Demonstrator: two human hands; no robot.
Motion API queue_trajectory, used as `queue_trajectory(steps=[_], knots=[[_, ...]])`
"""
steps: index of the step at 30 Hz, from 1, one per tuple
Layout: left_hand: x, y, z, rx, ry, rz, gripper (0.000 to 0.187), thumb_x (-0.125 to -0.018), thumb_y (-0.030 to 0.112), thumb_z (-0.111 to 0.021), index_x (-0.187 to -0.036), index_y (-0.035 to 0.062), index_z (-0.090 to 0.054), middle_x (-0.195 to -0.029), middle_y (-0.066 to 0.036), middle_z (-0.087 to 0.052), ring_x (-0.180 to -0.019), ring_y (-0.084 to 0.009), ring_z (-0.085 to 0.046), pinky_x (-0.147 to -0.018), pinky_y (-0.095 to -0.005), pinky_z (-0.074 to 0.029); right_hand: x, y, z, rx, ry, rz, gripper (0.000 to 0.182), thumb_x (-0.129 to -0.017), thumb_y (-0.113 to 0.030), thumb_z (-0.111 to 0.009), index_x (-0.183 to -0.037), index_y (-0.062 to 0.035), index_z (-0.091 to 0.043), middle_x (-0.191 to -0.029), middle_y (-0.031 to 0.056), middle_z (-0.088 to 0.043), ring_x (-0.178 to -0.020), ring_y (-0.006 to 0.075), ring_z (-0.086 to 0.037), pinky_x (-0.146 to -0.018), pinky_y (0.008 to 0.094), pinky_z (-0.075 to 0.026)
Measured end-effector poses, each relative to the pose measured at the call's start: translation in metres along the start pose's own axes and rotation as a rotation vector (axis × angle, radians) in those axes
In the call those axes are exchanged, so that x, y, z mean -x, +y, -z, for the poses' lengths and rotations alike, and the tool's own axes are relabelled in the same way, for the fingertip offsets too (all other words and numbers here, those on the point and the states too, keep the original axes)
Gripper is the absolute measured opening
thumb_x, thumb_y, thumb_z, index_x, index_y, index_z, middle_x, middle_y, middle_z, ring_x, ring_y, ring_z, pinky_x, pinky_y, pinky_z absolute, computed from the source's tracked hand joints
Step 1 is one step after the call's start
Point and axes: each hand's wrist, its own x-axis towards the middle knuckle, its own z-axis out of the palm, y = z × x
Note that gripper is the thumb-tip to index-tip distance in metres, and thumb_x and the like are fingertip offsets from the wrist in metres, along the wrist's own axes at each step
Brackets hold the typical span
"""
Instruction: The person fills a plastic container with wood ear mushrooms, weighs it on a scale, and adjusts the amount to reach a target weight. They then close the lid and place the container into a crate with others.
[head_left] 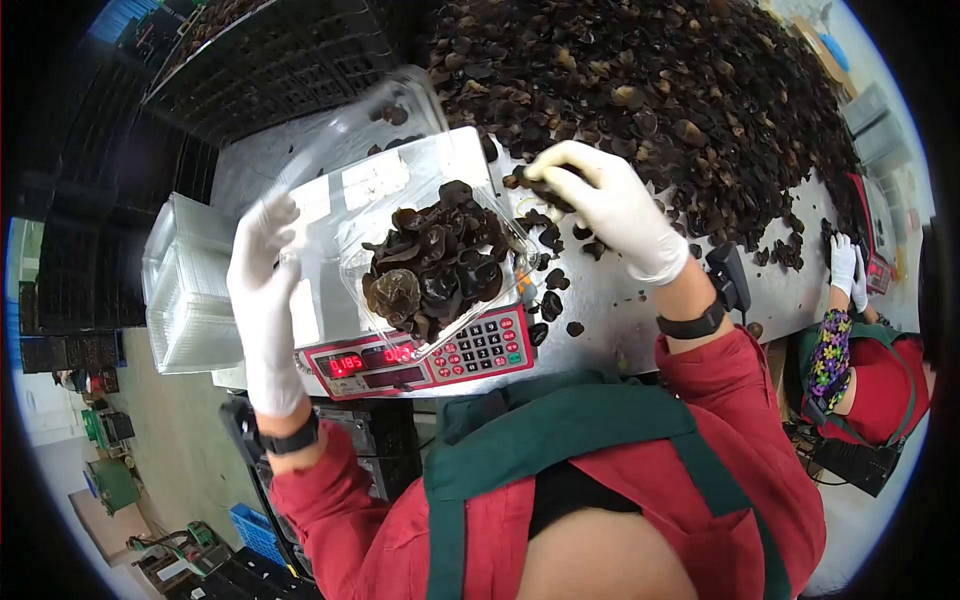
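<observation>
Dark, curled mushroom-like pieces [435,255] fill a clear plastic tray [353,277] on a red and white digital scale [410,352], whose display shows 0.185. Left of the tray, my gloved left hand [264,260] is raised with its fingers apart and nothing in it; its fingertips are slightly blurred. My gloved right hand [600,205] is over the metal table, right of the scale, its thumb and fingers pinched on a dark piece [548,192]. A clear lid-like plastic piece [405,105] shows blurred behind the scale.
A large heap of dark pieces [640,100] covers the back of the metal table [640,315]. Stacked clear trays [190,290] stand at the left. Black crates [270,70] are behind. A co-worker [880,375] and another scale [875,235] are at the right.
</observation>
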Motion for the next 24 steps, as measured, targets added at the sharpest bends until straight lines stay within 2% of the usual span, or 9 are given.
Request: queue_trajectory(steps=[3, 6, 8, 10, 12, 14, 16, 19, 24], knots=[[0.041, 0.033, 0.009, -0.412, -0.193, -0.176, 0.061, -0.062, -0.013, -0.041, -0.116, 0.0006, -0.067, -0.125, -0.015, -0.058, -0.124, -0.0303, -0.052, -0.109, -0.038, -0.037, 0.01, 0.014, 0.024, -0.18, -0.109, -0.211, 0.023, -0.099, -0.021, -0.056, -0.096, -0.0026, -0.07, -0.083, 0.0019, -0.07, -0.069, 0.0059, -0.06, -0.061, 0.0231, -0.048], [0.086, 0.034, -0.004, -0.552, -0.293, -0.099, 0.052, -0.071, -0.014, -0.053, -0.118, 0.0032, -0.067, -0.119, -0.015, -0.058, -0.116, -0.0319, -0.057, -0.102, -0.04, -0.044, 0.02, 0.036, 0.023, -0.206, -0.204, -0.195, 0.029, -0.101, -0.028, -0.053, -0.085, -0.0065, -0.063, -0.074, -0.0014, -0.061, -0.056, 0.0033, -0.046, -0.05, 0.0196, -0.035], [0.104, 0.031, -0.023, -0.521, -0.209, 0.059, 0.051, -0.076, -0.009, -0.061, -0.125, 0.0047, -0.063, -0.127, -0.015, -0.053, -0.126, -0.0304, -0.049, -0.111, -0.0409, -0.036, 0.025, 0.024, 0.013, -0.206, -0.261, -0.259, 0.03, -0.101, -0.029, -0.054, -0.083, -0.007, -0.064, -0.07, -0.003, -0.057, -0.057, 0.0039, -0.046, -0.052, 0.0216, -0.036], [0.107, 0.018, -0.021, -0.55, -0.207, 0.002, 0.061, -0.075, -0.01, -0.057, -0.135, 0.0052, -0.056, -0.136, -0.016, -0.049, -0.13, -0.0304, -0.047, -0.112, -0.043, -0.035, 0.025, 0.035, -0.001, -0.13, -0.224, -0.166, 0.025, -0.098, -0.024, -0.06, -0.087, -0.0027, -0.066, -0.07, -0.0044, -0.055, -0.063, 0.0049, -0.045, -0.055, 0.0239, -0.038], [0.105, 0.014, -0.018, -0.55, -0.095, -0.151, 0.069, -0.075, -0.01, -0.053, -0.143, 0.004, -0.047, -0.142, -0.015, -0.046, -0.134, -0.0297, -0.044, -0.112, -0.0435, -0.035, 0.03, 0.03, -0.006, 0.039, -0.128, -0.128, 0.02, -0.094, -0.022, -0.065, -0.09, -0.0024, -0.07, -0.074, 0.0012, -0.065, -0.067, 0.0082, -0.056, -0.063, 0.0275, -0.046], [0.092, 0.021, -0.032, -0.273, 0.172, -0.038, 0.07, -0.08, -0.005, -0.057, -0.147, 0.0028, -0.038, -0.139, -0.013, -0.049, -0.128, -0.0268, -0.05, -0.107, -0.0417, -0.04, 0.036, 0.01, -0.013, 0.254, -0.03, -0.032, 0.016, -0.091, -0.018, -0.066, -0.085, -0.0027, -0.068, -0.071, 0.0065, -0.065, -0.061, 0.0119, -0.057, -0.059, 0.0283, -0.046], [0.087, 0.016, -0.025, -0.333, 0.234, 0.067, 0.055, -0.084, 0.001, -0.066, -0.137, 0.0033, -0.05, -0.129, -0.011, -0.057, -0.118, -0.0238, -0.055, -0.103, -0.0388, -0.042, 0.042, 0.001, -0.024, 0.22, -0.034, 0.028, 0.013, -0.089, -0.016, -0.066, -0.083, -0.0038, -0.068, -0.07, 0.0092, -0.066, -0.057, 0.0169, -0.059, -0.056, 0.03, -0.046], [0.077, 0.014, -0.036, -0.69, 0.056, -0.145, 0.03, -0.083, 0.008, -0.073, -0.112, 0.0043, -0.066, -0.117, -0.011, -0.06, -0.11, -0.0277, -0.058, -0.098, -0.0368, -0.044, 0.04, -0.007, -0.038, 0.138, -0.011, 0.186, 0.012, -0.088, -0.016, -0.067, -0.084, -0.0054, -0.069, -0.07, 0.0084, -0.066, -0.06, 0.0182, -0.061, -0.059, 0.0298, -0.048], [0.075, 0.006, -0.052, -0.736, 0.049, -0.165, 0.033, -0.072, 0.006, -0.083, -0.102, 0.0071, -0.069, -0.113, -0.011, -0.063, -0.107, -0.029, -0.058, -0.096, -0.0389, -0.045, 0.02, -0.021, -0.05, 0.079, -0.195, 0.38, 0.027, -0.091, 0.003, -0.046, -0.113, 0.0003, -0.062, -0.093, 0.0082, -0.063, -0.082, 0.0144, -0.061, -0.077, 0.0282, -0.049]])
